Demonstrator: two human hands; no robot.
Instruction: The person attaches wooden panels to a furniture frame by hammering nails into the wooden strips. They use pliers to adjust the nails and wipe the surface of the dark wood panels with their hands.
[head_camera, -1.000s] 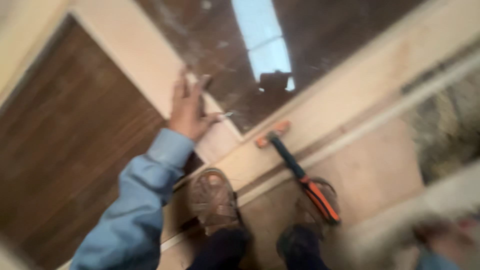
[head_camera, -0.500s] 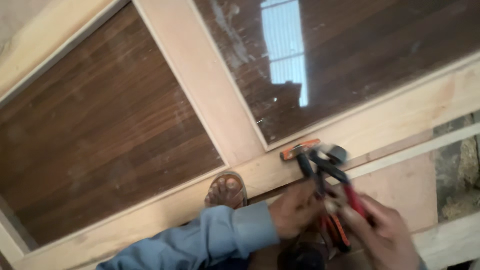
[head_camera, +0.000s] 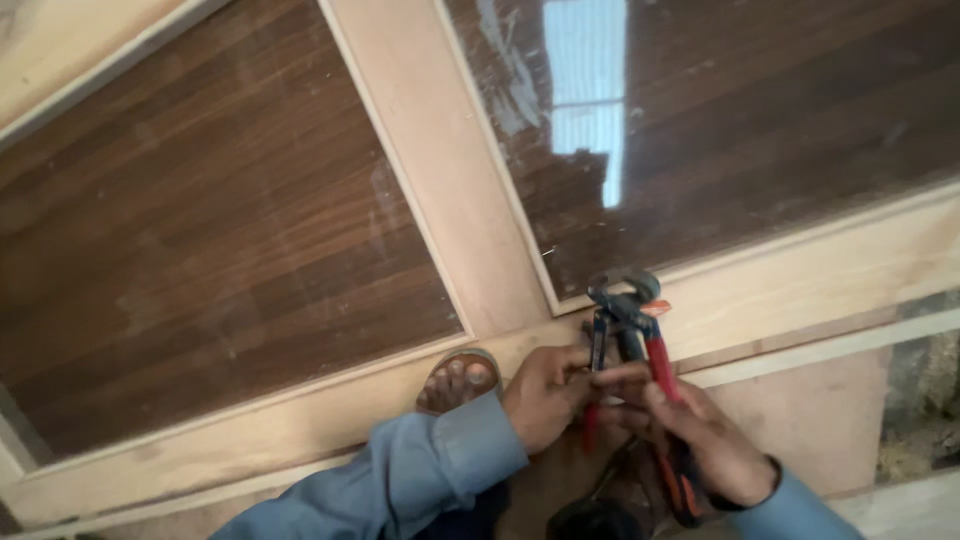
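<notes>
A pair of pincers (head_camera: 624, 297) with red handles stands with its jaws up over the light wooden rail of a door frame (head_camera: 440, 170). My left hand (head_camera: 545, 395) pinches the left handle with its fingers. My right hand (head_camera: 705, 445) is wrapped around the right handle. Both hands meet just below the jaws, near the corner where the upright bar joins the bottom rail. Blue sleeves cover both arms.
Dark wood-grain panels (head_camera: 200, 260) fill the frame; the right one (head_camera: 780, 120) is glossy and mirrors a bright window. My sandalled foot (head_camera: 458, 380) rests on the bottom rail. A hammer handle (head_camera: 684, 497), orange and black, lies under my right hand. Rough ground (head_camera: 920, 400) shows at the right.
My left hand left the upright bar and came down to the pincers. My right hand came into view holding them. The view shifted and sharpened.
</notes>
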